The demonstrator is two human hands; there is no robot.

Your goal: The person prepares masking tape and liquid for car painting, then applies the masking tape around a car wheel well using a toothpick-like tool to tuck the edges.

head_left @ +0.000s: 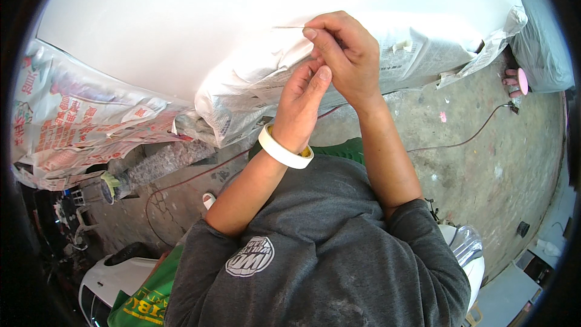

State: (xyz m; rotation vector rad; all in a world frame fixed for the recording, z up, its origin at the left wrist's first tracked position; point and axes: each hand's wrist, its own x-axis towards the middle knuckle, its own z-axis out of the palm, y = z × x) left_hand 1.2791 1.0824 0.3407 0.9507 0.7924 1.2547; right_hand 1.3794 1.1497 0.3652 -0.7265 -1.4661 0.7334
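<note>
Noted white panel (181, 24), newspaper (417, 63) beyond right hand (352, 51); found thin strip (288, 27) pinched at its fingertips; judged light, flimsy, best taken by one end; cannot tell grip of left hand (301, 94).

This is a workshop, by its look a vehicle body or paint shop. 1 large, glossy white panel (151, 36) has its edge covered with newspaper (417, 60) and red-printed sheeting (78, 112), and a roll of pale tape (283, 153) is worn like a bracelet. The bare concrete floor (448, 175) is stained and crossed by a thin reddish line, hose or cable. What looks like a white car (121, 275) stands at lower left.
</note>
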